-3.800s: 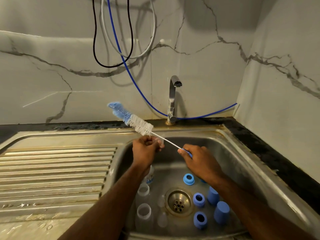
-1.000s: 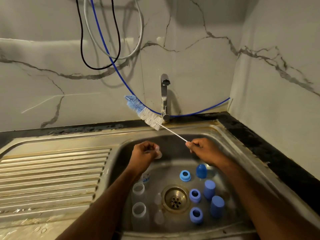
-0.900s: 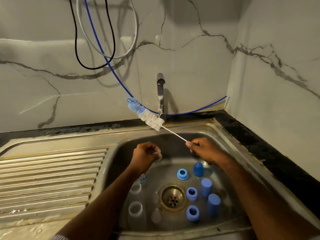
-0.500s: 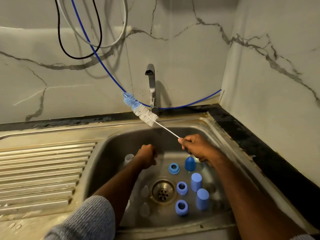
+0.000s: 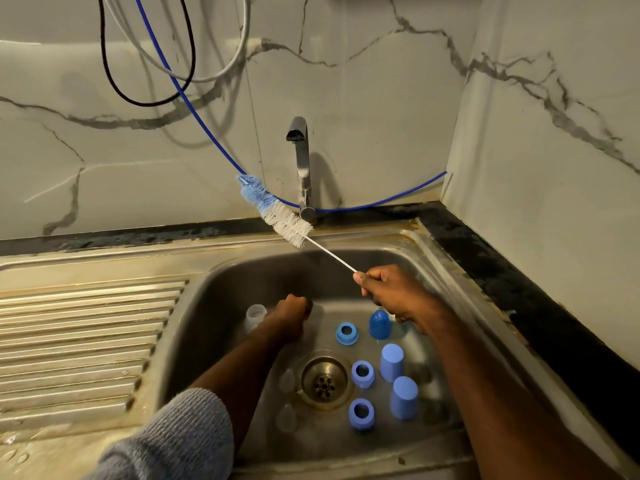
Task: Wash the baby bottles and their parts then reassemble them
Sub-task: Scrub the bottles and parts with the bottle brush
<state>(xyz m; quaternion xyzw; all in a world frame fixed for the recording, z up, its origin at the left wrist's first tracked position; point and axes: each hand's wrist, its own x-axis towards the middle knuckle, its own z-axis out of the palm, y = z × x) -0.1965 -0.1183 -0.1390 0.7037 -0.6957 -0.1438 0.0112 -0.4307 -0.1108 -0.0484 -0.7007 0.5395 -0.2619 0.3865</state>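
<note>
Left hand (image 5: 290, 315) lower in sink (image 5: 460, 271), among blue caps (image 5: 391, 364).

Right hand (image 5: 391, 292) grips the bottle brush (image 5: 277, 213) by its wire; left hand (image 5: 291, 315) fisted low in the sink (image 5: 346, 455) among blue collars (image 5: 347, 333).

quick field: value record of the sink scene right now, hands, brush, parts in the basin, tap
right hand: grips the wire handle of the bottle brush, bristles up near the tap
left hand: fist low in the sink; contents hidden
blue rings: three, beside the drain
blue caps: three, right of the rings
clear bottle: left of the left hand
clear teats: two, left of the drain
tap: no water visible
</note>
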